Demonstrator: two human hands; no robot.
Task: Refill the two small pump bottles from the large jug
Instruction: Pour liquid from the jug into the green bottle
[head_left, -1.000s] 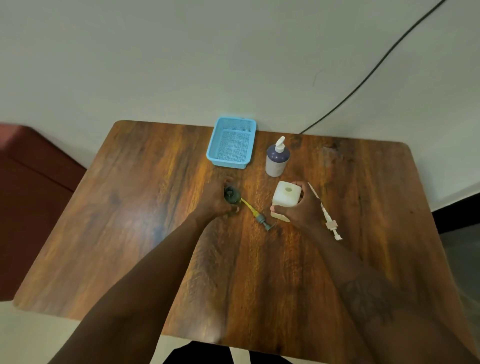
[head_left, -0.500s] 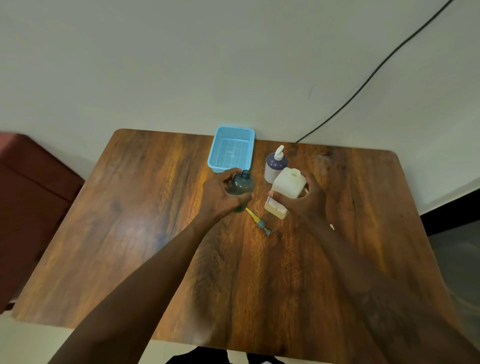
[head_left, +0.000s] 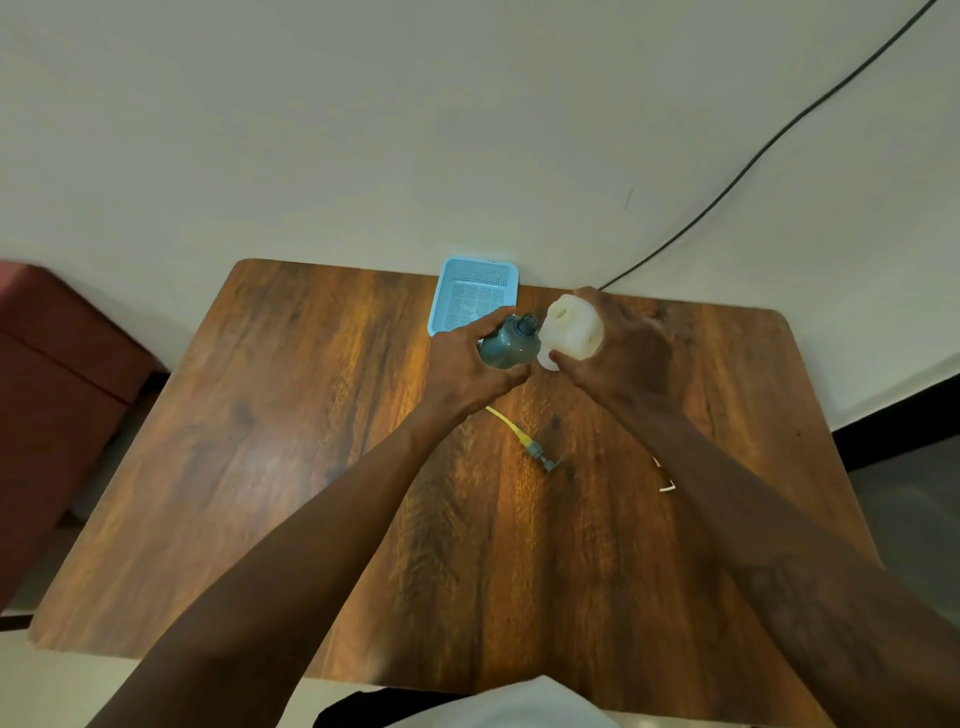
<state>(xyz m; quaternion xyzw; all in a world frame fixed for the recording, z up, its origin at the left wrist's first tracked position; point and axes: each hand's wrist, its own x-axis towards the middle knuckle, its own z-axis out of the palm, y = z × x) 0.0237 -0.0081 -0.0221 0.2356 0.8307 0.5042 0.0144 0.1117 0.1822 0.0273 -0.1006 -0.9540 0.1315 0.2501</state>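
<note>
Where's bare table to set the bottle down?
Whole left side of the table, left of the basket and left forearm; also the near middle between the forearms, below the yellow pump. Crowded between basket and pump.

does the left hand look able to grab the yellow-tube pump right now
Probably not yet: the left hand grips the teal bottle, so it is occupied, though the pump lies uncovered near its wrist.
</note>
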